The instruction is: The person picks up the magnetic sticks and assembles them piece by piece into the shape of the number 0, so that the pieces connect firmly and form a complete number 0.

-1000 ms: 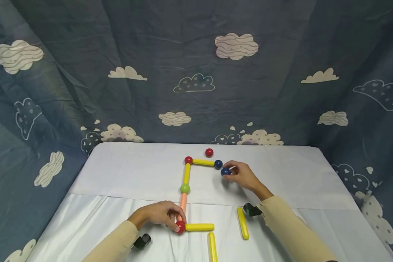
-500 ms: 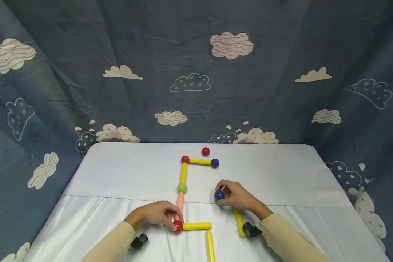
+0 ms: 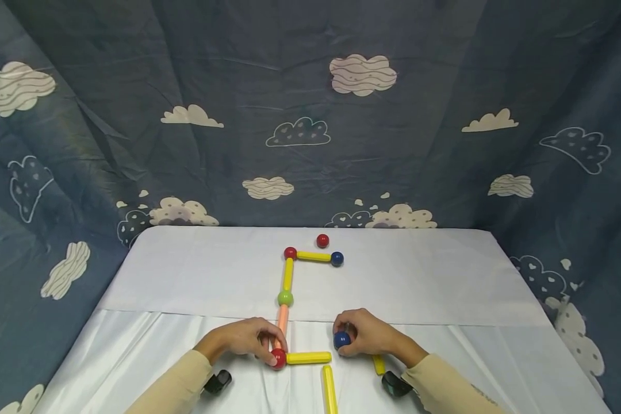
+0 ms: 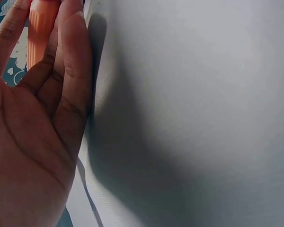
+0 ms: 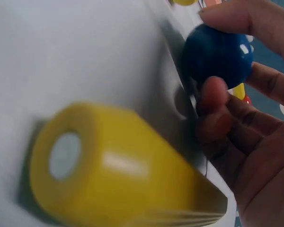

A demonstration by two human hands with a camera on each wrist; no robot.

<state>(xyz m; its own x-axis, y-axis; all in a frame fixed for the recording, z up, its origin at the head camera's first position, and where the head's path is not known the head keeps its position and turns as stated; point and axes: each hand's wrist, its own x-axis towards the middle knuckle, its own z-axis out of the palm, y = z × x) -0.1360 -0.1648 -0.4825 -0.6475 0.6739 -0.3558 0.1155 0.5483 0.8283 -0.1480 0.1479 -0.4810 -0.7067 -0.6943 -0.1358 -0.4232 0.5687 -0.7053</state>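
Head view: a person sits at a worktop covered in white cloth, both hands low near the front edge, a cloud-printed blue cloth hung behind.
Left hand: the left hand rests at the near corner of a stick-and-ball figure, its fingers curled round the red ball; the left wrist view shows only the palm and part of the orange stick between the fingers.
Right hand: the right hand pinches a blue ball between thumb and fingertips, just beside the free end of the yellow stick that runs from the red ball; whether ball and stick touch cannot be told.
Right wrist view: the blue ball sits in the fingertips, with a loose yellow stick lying close below the wrist, blurred.
Figure: from the red ball the orange stick rises to a green ball, then a yellow stick to a far red ball, then across to a far blue ball.
Loose parts: a lone red ball at the back, another yellow stick at the front edge.
Step in hand: judged as seating the blue ball on the stick's open end while the left hand steadies the corner.
Next move: likely calls for a small nudge leftward, in line with the stick, without shifting the corner.
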